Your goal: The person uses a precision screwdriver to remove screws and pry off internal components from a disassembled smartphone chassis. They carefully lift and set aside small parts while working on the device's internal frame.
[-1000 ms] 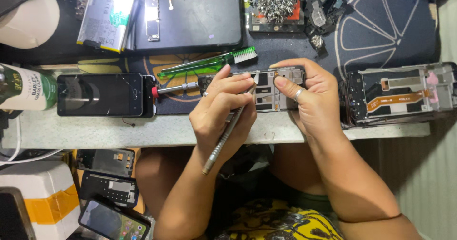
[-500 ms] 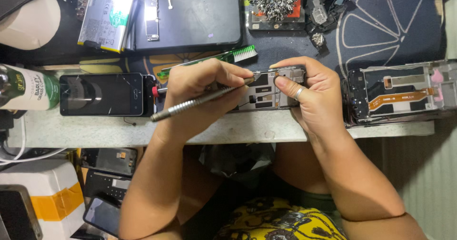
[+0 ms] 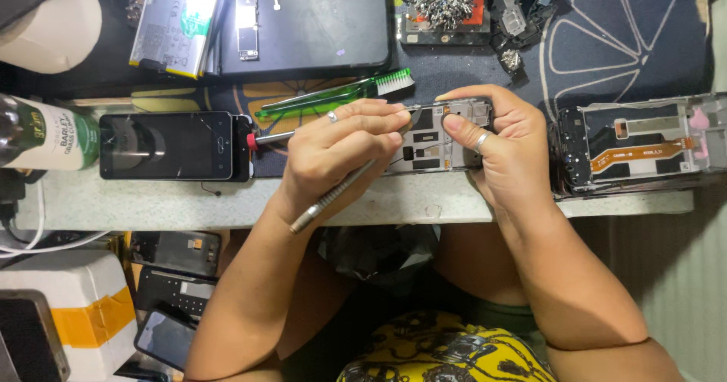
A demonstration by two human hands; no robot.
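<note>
Carefully, my left hand (image 3: 341,151) pinches the knurled metal tool (image 3: 333,196); my right hand (image 3: 500,147) grips the opened grey phone frame (image 3: 439,143), where a slip could, I judge, gouge its board.

Two opened grey phone frames (image 3: 443,136) (image 3: 636,147), one black cracked-screen smartphone (image 3: 166,146), one green clear-handled toothbrush (image 3: 333,94), one silver metal screwdriver (image 3: 333,193), one white-labelled flat battery (image 3: 174,22)

single head-worn view, looking straight down, close over the workbench edge (image 3: 227,204) and lap

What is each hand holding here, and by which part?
Left hand holds a metal tool near its front end; right hand grips the opened phone frame by its right end.
</note>
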